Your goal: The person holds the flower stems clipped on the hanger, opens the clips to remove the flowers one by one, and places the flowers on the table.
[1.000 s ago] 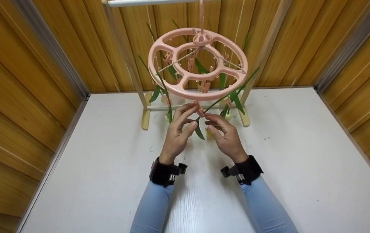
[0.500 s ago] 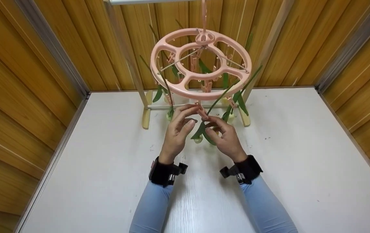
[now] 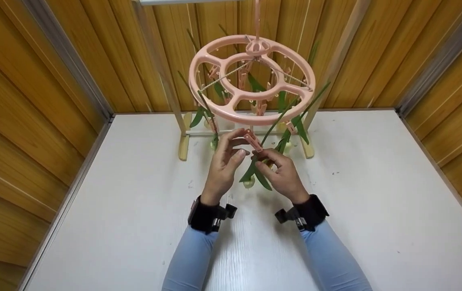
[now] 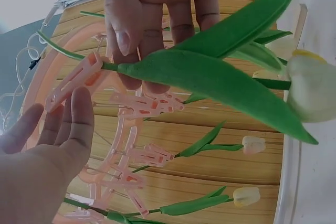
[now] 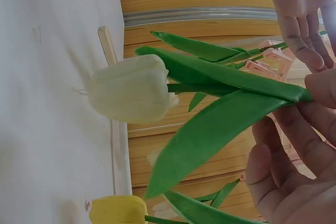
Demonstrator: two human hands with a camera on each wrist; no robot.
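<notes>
A pink round clip hanger (image 3: 251,118) hangs over a white table (image 3: 134,210). An artificial white tulip (image 3: 249,182) with long green leaves hangs head-down between my hands. Its stem top sits in a pink clip (image 3: 253,141) on the hanger's near rim. My right hand (image 3: 265,158) pinches the stem just below that clip. My left hand (image 3: 242,143) is beside the clip with its fingers straight and loose. In the left wrist view the clip (image 4: 73,80) lies just above my left fingers (image 4: 79,114), and the stem end enters it. The right wrist view shows the bloom (image 5: 131,87) close up.
The hanger hangs from a wooden rack whose feet (image 3: 182,147) stand at the back of the table. Several more tulips (image 4: 252,144) are clipped round the ring, one of them yellow (image 5: 118,209). Wood-panelled walls close in the left, right and back.
The tulip has swung lower, so its bloom now hangs between my wrists. My left fingers, which pinched the clip a second ago, have loosened beside it. The hanger shifted slightly right.
</notes>
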